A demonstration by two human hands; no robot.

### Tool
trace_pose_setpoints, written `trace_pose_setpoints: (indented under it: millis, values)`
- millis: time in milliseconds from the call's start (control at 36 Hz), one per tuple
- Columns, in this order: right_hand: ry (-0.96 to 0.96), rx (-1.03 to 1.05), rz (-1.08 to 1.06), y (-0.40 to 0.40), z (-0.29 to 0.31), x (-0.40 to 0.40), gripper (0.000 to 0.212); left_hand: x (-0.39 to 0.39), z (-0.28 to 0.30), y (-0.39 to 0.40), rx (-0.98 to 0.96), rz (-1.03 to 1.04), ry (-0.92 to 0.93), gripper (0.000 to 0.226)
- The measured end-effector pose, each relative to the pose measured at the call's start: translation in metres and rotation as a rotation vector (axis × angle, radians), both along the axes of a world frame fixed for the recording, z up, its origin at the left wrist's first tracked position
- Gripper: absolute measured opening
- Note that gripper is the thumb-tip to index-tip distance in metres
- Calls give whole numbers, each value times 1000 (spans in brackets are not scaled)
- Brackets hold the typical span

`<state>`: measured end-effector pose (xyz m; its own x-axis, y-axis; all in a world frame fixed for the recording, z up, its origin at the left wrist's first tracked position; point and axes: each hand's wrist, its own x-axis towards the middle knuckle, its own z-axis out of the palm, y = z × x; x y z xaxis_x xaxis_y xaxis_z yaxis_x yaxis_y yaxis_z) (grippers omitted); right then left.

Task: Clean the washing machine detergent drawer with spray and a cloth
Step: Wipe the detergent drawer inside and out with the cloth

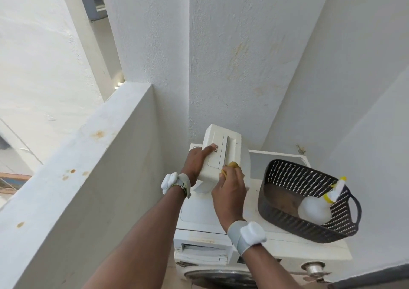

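The white detergent drawer (230, 149) is out of the washing machine (287, 242) and held tilted above its top, underside facing me. My left hand (197, 164) grips its left side, fingers spread on the panel. My right hand (230, 189) presses a yellow cloth (231, 166) against the drawer's lower right part; most of the cloth is hidden under my fingers. The white spray bottle (315, 209) with a yellow collar lies in a dark perforated basket (287, 178) on the machine's right side.
The empty drawer slot (203, 249) gapes at the machine's front left, with the round door (221, 277) below it. A metal knob (313, 267) sits at the front right. A white parapet wall (88, 167) runs close on the left; walls close in behind and right.
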<state>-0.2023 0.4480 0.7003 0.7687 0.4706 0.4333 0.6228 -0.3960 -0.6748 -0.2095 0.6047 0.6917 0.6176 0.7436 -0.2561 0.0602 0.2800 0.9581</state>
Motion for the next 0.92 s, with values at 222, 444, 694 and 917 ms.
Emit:
trace_pose_setpoints:
  millis: [222,444,694,917]
  values:
    - [-49,36,29,-22,-13,27,25,-28,-26,8,-138,191,-66,85]
    - [-147,49,192,7,-6,-18,26,-27,-12,-16,-95,240,-88,74]
    - [-70,129,63,-2,-4,21,40,-24,-12,-18,-142,327,-62,66]
    - [-153,73,355,7,-9,-10,25,-17,-24,-7,-122,333,-63,71]
